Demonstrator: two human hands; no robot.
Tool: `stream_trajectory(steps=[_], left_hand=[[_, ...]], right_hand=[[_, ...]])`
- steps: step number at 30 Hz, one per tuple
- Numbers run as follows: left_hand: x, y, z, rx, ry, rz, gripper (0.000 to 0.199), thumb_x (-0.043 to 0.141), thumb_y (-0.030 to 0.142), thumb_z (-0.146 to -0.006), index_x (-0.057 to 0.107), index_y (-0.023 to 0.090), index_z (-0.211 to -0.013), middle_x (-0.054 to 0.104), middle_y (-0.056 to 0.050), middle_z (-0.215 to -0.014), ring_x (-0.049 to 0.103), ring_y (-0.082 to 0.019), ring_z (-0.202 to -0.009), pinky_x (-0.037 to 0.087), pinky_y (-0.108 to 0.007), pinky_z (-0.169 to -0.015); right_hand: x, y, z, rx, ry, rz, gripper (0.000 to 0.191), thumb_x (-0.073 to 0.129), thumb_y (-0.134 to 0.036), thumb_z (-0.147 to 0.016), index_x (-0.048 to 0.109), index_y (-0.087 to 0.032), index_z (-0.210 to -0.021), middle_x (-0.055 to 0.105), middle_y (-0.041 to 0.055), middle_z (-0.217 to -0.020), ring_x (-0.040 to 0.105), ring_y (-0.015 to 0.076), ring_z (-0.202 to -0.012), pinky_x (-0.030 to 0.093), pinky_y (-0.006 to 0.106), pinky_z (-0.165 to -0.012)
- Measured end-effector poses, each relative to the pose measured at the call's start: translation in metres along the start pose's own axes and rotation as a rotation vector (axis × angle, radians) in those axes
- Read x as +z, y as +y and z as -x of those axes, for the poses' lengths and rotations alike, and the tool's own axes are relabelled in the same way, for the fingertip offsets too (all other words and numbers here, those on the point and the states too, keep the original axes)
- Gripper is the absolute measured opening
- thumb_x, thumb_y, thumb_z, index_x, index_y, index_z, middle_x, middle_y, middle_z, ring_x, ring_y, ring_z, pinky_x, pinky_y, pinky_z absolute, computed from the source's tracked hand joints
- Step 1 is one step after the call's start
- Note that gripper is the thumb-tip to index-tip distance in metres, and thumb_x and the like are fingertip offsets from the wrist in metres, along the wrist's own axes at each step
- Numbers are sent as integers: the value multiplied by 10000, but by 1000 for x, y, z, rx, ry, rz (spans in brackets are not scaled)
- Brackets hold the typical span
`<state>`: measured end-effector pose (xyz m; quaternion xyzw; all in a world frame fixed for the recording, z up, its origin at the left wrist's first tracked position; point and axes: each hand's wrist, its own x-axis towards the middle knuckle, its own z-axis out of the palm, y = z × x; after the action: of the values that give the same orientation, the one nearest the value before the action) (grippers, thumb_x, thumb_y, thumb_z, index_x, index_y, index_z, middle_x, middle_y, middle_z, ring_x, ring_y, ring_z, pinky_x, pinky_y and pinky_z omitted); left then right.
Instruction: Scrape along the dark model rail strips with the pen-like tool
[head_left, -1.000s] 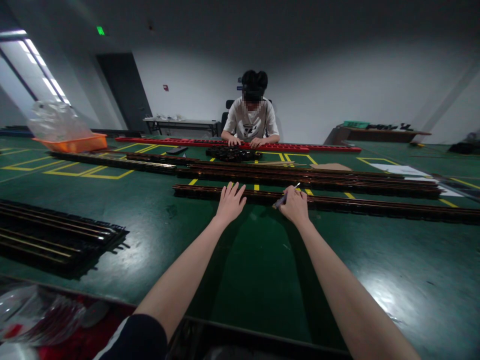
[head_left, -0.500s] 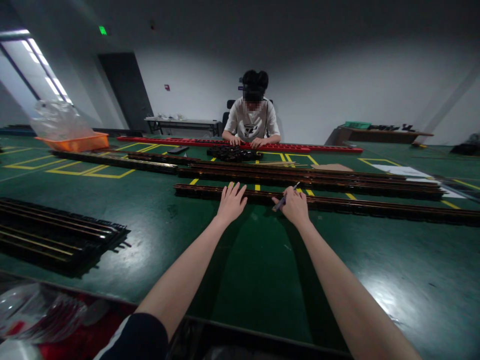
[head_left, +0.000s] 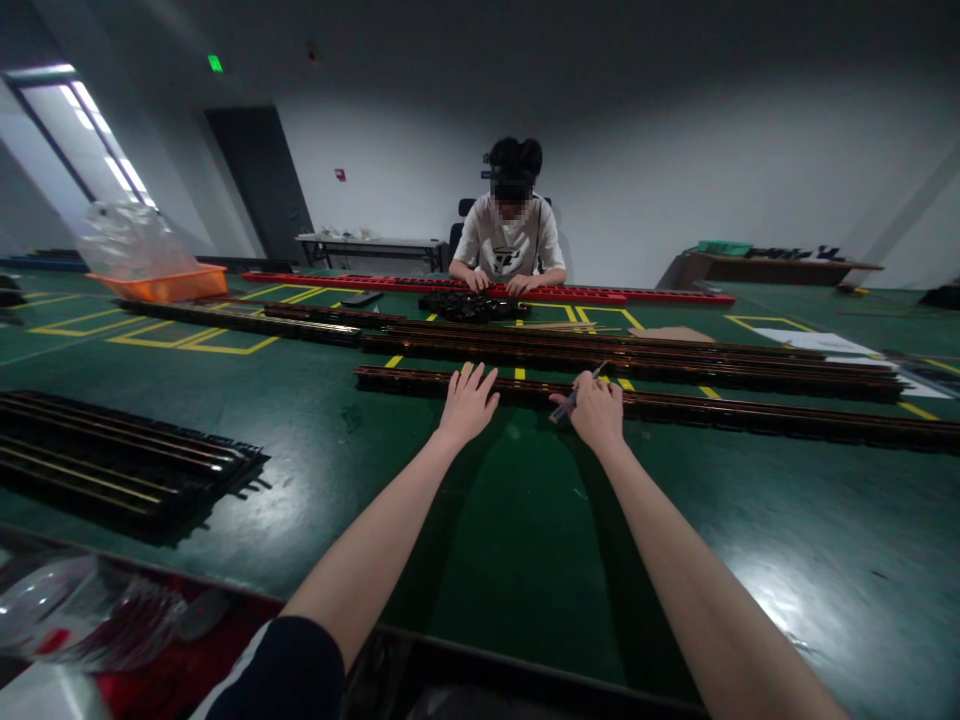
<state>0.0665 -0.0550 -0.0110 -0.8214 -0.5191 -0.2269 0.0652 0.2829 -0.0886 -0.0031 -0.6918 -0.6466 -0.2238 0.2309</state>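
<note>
Head view: strip (head_left: 757,411) lying on bench (head_left: 517,520), long axis running left to right beneath both hands. Left hand (head_left: 468,408) spreading loosely over it, sitting nearer its left end. Right hand (head_left: 596,412) closing round slim tool (head_left: 564,408), which is slanting across that axis; tip contact staying unclear.

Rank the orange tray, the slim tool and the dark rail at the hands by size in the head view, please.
1. Dark rail
2. Orange tray
3. Slim tool, partly hidden by the right hand
</note>
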Motion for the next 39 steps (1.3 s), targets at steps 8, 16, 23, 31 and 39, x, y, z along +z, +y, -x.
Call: stream_trajectory(steps=[8,16,23,31,39], left_hand=[[0,0,0,2,-3,2,511,258,406,-946,351,206,-1408,307,-81,-1487,191,-256,-1403,173,-471,-1150],[0,1,0,0,13,-1,497,294,381,-940,373,200,-1396,321,-86,-1480,211,-261,-1398,185,-475,-1148],[1,0,0,4,20,1,495,286,385,-942,374,206,-1396,320,-82,-1481,205,-258,-1400,186,-472,-1147],[-1,1,0,3,6,2,499,290,384,-941,367,207,-1401,314,-82,-1483,202,-261,-1400,185,-470,-1148],[-3,3,1,10,-6,1,505,277,381,-943,355,200,-1408,313,-85,-1484,197,-265,-1401,173,-463,-1151]], right_hand=[[-4,-1,0,-1,-42,0,411,345,-546,-884,456,-150,-898,622,130,-810,559,256,-821,283,372,-836],[-6,-4,1,-6,-30,5,364,408,-503,-846,448,-146,-903,626,124,-830,559,263,-853,279,361,-840],[-8,-11,1,-11,-13,2,286,476,-408,-788,440,-148,-903,626,128,-845,551,268,-870,270,367,-846],[-7,-22,-1,-44,-35,0,213,499,-320,-788,429,-158,-908,632,120,-853,553,258,-884,261,364,-859],[-7,-22,-2,-18,-44,13,173,478,-176,-767,411,-156,-925,639,115,-871,563,253,-893,255,347,-849]])
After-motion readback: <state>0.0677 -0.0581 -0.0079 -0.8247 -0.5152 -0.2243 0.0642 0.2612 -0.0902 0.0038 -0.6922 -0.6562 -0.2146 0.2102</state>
